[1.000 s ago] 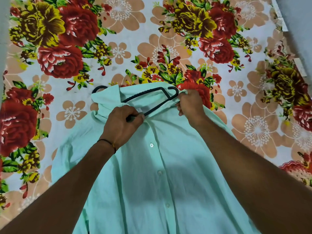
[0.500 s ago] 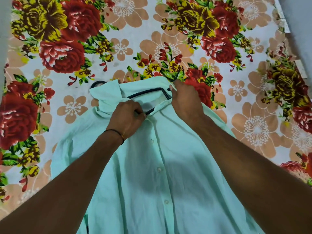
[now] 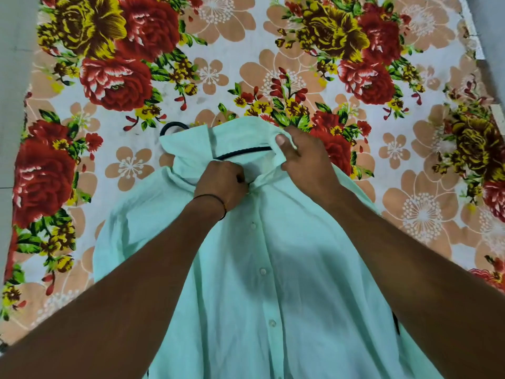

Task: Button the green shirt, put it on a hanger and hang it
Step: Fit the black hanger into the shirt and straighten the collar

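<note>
A mint green shirt (image 3: 273, 269) lies front up on a flowered sheet, its placket buttoned down the middle. A black hanger (image 3: 243, 152) sits inside the neck opening, mostly hidden by cloth; its hook (image 3: 172, 126) pokes out beyond the collar at the left. My left hand (image 3: 221, 181) is closed at the base of the neck opening, gripping the hanger and cloth there. My right hand (image 3: 300, 154) pinches the right side of the collar and holds it over the hanger's right end.
The flowered bed sheet (image 3: 131, 170) covers the whole surface around the shirt. Grey floor (image 3: 13, 77) shows along the left edge and at the top right corner. A dark strip (image 3: 395, 322) shows by my right forearm.
My right hand has pulled the collar over the hanger's right end, which is now covered. My left hand has stayed at the neck opening. The view has shifted slightly.
</note>
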